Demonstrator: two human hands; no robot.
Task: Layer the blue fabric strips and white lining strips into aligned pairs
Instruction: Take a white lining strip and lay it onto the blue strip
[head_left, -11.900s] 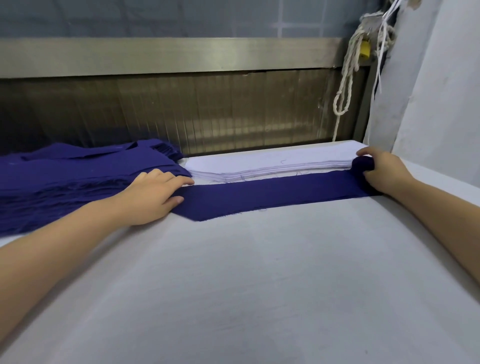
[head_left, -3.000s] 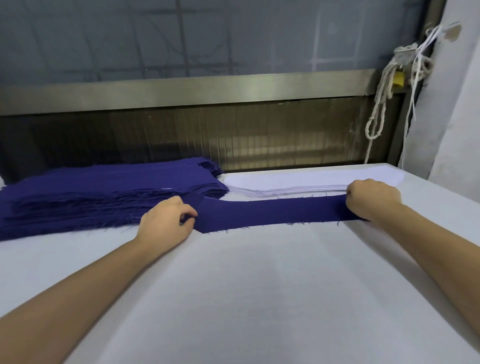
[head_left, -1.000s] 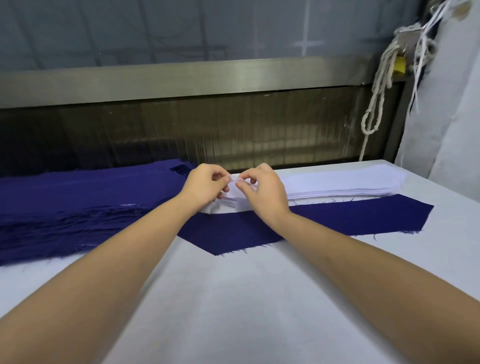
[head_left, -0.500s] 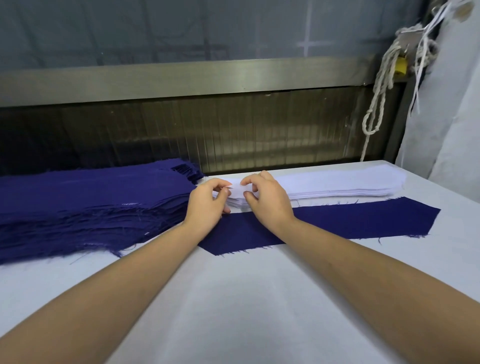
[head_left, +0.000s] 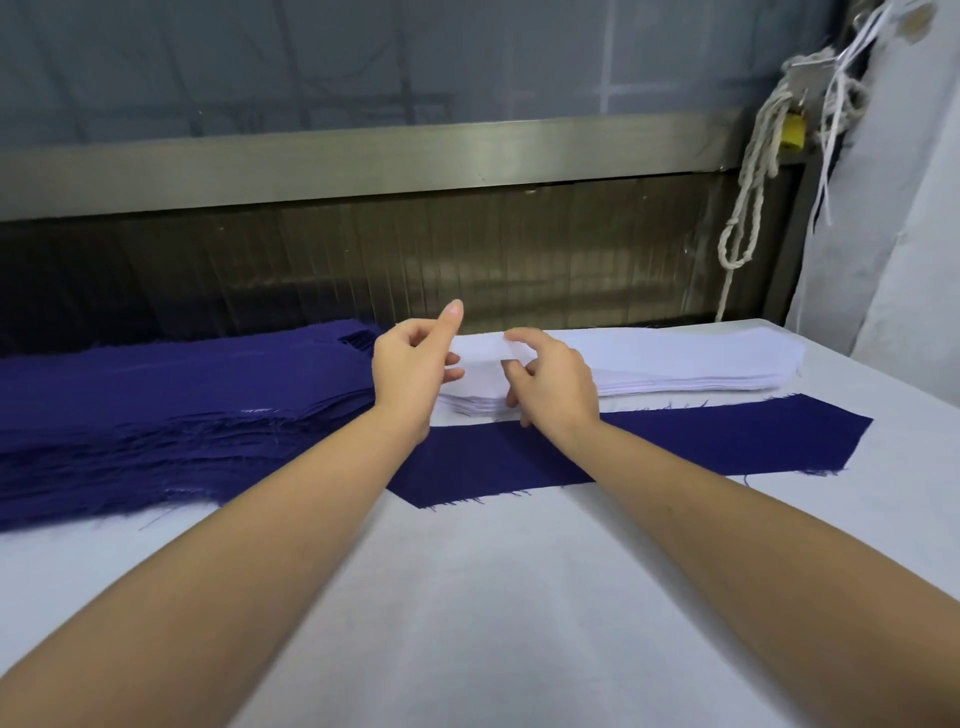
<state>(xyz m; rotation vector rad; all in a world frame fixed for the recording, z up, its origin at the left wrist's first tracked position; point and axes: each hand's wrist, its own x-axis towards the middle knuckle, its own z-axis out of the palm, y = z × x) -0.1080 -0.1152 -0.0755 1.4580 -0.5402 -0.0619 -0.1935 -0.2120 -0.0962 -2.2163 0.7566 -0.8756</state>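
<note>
A single blue fabric strip (head_left: 701, 441) lies flat across the white table, running from centre to right. Behind it sits a stack of white lining strips (head_left: 675, 364). My left hand (head_left: 410, 369) and my right hand (head_left: 553, 384) meet at the stack's left end, and both pinch the end of the top white lining strip (head_left: 480, 349), which is lifted slightly off the stack. My left index finger points up. A thick pile of blue fabric strips (head_left: 171, 405) lies to the left.
The white-covered table (head_left: 493, 597) spreads wide in front of the strips. A metal rail and dark ribbed panel (head_left: 467, 260) run along the back. Knotted white rope (head_left: 748, 208) hangs at the back right beside a pale wall.
Both hands have raised the end of the top white lining strip off its stack. The blue strip has stayed flat where it was laid 1.0 s ago.
</note>
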